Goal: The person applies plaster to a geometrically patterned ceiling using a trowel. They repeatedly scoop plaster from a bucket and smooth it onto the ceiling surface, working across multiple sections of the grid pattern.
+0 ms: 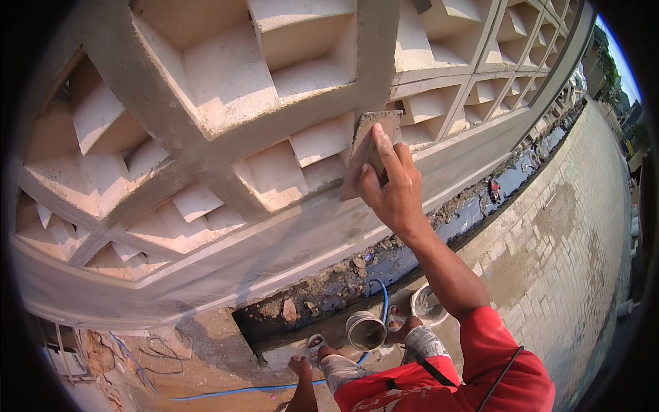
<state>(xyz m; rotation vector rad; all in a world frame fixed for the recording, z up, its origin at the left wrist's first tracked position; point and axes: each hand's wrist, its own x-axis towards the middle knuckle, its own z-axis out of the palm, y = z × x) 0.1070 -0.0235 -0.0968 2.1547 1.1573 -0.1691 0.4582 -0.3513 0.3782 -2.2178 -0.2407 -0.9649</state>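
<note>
My right hand (396,180) is raised to a wall of pale breeze blocks (230,72), its thumb and fingers closed on a flat, thin, greyish-brown plastering plate (374,130). The plate lies against the grey cement joint below an upright strip between the blocks. My index finger stretches along its face. Low down, beside my leg, hangs my left hand (299,365). It is small in the picture, touches no part of the wall, and its fingers do not show clearly.
Between wall and paved road (542,233) runs a ditch with dark water (460,221) and rubble. Two buckets, one with grey contents (366,332) and a white one (429,305), stand by my feet. A blue hose (254,390) crosses the ground.
</note>
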